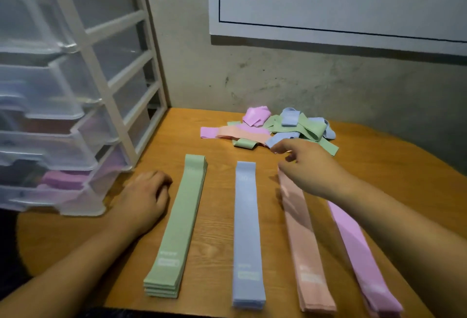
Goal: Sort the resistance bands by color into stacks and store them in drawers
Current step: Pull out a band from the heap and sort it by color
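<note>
Four sorted stacks of flat bands lie side by side on the wooden table (217,236): green stack (177,226), blue stack (247,231), peach stack (305,247), pink stack (358,249). A loose pile of mixed bands (273,128) sits behind them near the wall. My right hand (308,166) hovers between the pile and the peach stack, fingers loosely curled, holding nothing I can see. My left hand (144,196) rests on the table left of the green stack, fingers loosely curled, empty.
A white plastic drawer unit (75,105) stands at the left on the table, its drawers pulled partly out; the bottom drawer (63,186) holds pink bands. A paper sign (328,1) hangs on the grey wall behind.
</note>
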